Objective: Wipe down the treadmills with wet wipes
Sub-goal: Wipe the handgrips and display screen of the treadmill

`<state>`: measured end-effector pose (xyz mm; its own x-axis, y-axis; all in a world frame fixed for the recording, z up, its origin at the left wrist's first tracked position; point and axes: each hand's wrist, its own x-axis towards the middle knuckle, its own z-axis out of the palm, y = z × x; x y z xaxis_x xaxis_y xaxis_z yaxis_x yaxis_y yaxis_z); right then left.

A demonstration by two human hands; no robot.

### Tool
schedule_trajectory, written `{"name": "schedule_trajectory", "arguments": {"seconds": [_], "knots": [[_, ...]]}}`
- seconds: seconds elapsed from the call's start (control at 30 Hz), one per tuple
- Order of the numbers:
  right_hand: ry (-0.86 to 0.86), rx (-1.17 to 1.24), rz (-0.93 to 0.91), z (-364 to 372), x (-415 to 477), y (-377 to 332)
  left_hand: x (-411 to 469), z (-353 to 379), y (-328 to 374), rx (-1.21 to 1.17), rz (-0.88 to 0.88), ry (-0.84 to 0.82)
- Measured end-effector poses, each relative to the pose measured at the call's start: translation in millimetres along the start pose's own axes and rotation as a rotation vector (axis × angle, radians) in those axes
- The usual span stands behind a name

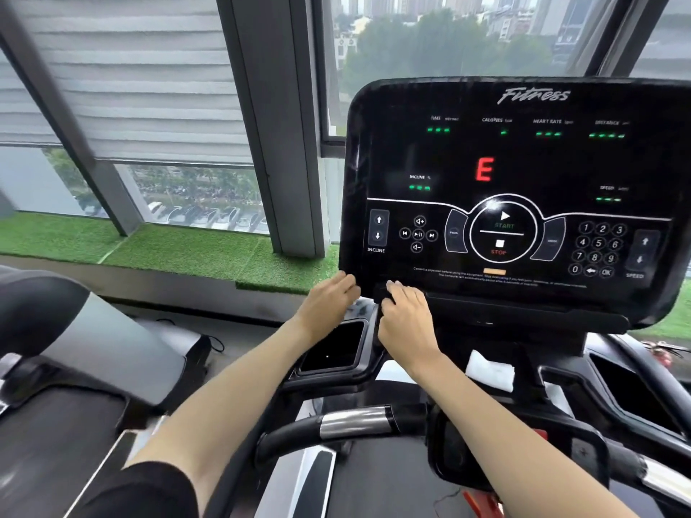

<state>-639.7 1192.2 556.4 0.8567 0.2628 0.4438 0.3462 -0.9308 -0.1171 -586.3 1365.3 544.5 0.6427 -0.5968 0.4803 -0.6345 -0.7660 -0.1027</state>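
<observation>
Head view, looking down along both forearms.

- Treadmill console [523,162]: glossy black panel, upright and tilted back. A red "E" is lit at the centre, with green dashes under TIME, CALORIES, HEART RATE, DISTANCE, INCLINE and SPEED. START/STOP ring low in the middle, number pad to its right. Window glare and faint smears on the surface.
- Left hand [331,300]: at the console's lower left corner, fingers fairly straight and relaxed, tips touching the edge. Somewhat blurred. Nothing seen in it.
- Right hand [405,315]: just beside the left, knuckles up, fingers bent over the ledge under the screen. Cannot tell whether anything is under them.
- White wipe [490,370]: folded, lying on the shelf below the console, right of the right wrist and apart from both hands.
- Side pocket [332,349]: dark recessed tray under the left wrist.
- Handlebar [355,422]: black, with a bright metal sleeve, crossing under the forearms.
- Neighbouring treadmill [74,368]: grey and black, off to the left.

Room:
- Window [448,43] straight ahead behind the console. Trees and tower blocks outside, hazy.
- Grey blind [131,87] drawn over most of the left pane, with parked cars [209,214] visible below it.
- Strip of artificial grass [187,248] along the sill.
</observation>
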Motion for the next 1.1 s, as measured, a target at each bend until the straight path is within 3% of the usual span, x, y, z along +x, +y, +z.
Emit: {"name": "schedule_trajectory", "arguments": {"seconds": [0.07, 0.13, 0.23, 0.33, 0.5, 0.63, 0.77, 0.87, 0.93, 1.1], "knots": [[0.018, -0.002, -0.019, 1.2, -2.3, 3.2, -27.6, 10.2, -5.5, 0.055, 0.074, -0.162], [0.003, -0.003, -0.019, 0.0, -3.7, 3.3, -55.1, 10.8, -17.4, 0.060, 0.008, -0.268], [-0.048, 0.033, 0.004, 1.8, -6.4, 1.2, -76.3, -0.5, -34.4, -0.028, -0.473, -0.280], [-0.084, 0.086, 0.048, 1.7, -5.9, -3.3, -76.5, -13.2, -41.4, -0.287, -0.964, -0.180], [-0.172, 0.244, 0.125, -16.3, -10.3, -10.2, -72.3, -32.0, -7.9, -1.045, -1.501, 0.018], [-0.165, 0.507, 0.111, -29.9, -23.6, -24.5, -65.7, -60.6, 32.5, -1.463, -1.520, 0.143], [-0.447, 0.933, 0.222, -42.0, -44.6, -42.3, -78.1, -83.7, 75.6, -1.626, -1.428, 0.092], [-0.615, 1.208, 0.419, -43.5, -55.9, -57.7, -101.3, -92.5, 108.9, -1.690, -1.418, 0.175], [-0.664, 1.259, 0.488, -42.8, -64.9, -63.5, -115.0, -99.5, 130.0, -1.718, -1.426, 0.223], [-0.719, 1.258, 0.466, -53.6, -82.5, -57.6, -125.1, -111.3, 158.0, -1.680, -1.416, 0.191]]}}
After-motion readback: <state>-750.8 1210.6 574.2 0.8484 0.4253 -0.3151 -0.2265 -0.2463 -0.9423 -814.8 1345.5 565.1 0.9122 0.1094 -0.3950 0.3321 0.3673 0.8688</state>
